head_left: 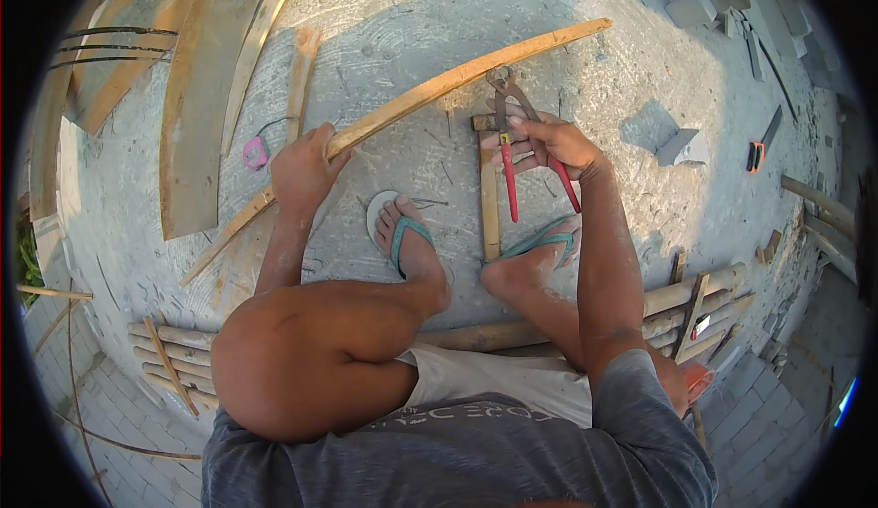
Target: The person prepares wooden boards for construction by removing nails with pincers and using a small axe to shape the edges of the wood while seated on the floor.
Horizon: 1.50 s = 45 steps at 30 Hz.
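My left hand (305,168) is closed around a long wooden strip (430,90), which slants up to the far right. In my right hand (560,145) is a pair of pincers (509,179) with red handles. The handles stand apart, and the pincers' jaws are at the lower edge of the strip; whether they grip a nail there is too small to tell. Below the pincers, a hammer (491,206) with a wooden handle lies on the floor between my sandalled feet, its head partly hidden by my right fingers.
Planks (197,106) lie at the far left, near a pink tape measure (255,152). On the right are a broken block piece (684,148) and a saw or knife with an orange-black handle (756,156). Bamboo poles (695,293) lie behind my feet. Several loose nails are scattered on the concrete.
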Motion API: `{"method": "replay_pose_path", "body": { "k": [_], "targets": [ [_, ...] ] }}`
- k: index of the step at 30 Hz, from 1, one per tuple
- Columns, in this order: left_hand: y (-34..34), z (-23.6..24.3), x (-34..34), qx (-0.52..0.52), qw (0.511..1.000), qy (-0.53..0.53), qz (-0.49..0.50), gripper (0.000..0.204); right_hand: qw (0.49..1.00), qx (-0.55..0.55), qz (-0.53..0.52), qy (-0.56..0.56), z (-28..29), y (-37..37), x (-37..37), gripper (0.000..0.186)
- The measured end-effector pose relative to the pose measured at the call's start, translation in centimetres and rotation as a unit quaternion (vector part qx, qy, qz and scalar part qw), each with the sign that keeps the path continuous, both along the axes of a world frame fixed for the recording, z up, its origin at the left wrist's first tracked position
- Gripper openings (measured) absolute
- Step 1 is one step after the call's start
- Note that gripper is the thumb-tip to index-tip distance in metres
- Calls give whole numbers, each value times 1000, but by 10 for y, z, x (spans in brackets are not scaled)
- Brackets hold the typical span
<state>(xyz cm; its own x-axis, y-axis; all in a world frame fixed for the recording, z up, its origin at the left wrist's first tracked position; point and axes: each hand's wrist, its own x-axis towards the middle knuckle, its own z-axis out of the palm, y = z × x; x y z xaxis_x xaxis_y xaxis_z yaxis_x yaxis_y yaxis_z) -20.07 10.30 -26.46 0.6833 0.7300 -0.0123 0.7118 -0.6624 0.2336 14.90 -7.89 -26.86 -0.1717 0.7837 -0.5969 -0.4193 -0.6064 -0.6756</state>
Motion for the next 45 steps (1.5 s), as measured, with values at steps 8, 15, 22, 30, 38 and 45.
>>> {"method": "replay_pose_path", "body": {
  "k": [8,15,22,30,38,45],
  "targets": [
    [15,17,14,-16,995,71,68,63,980,-17,-166,107,-20,19,-75,43],
    [15,5,27,-9,994,90,57,69,867,44,-492,-58,-59,87,-203,34],
    [28,4,22,-25,996,68,51,69,949,-34,-313,0,-61,16,-214,39],
    [31,12,15,-15,995,82,56,67,978,-98,-168,73,-33,-39,-101,51],
    [-6,7,2,-2,1000,-12,23,48,971,-106,-203,-70,-32,-40,3,50],
    [4,14,-39,-40,998,-25,30,47,989,-49,-127,-49,-24,-57,48,59]
  ]
}}
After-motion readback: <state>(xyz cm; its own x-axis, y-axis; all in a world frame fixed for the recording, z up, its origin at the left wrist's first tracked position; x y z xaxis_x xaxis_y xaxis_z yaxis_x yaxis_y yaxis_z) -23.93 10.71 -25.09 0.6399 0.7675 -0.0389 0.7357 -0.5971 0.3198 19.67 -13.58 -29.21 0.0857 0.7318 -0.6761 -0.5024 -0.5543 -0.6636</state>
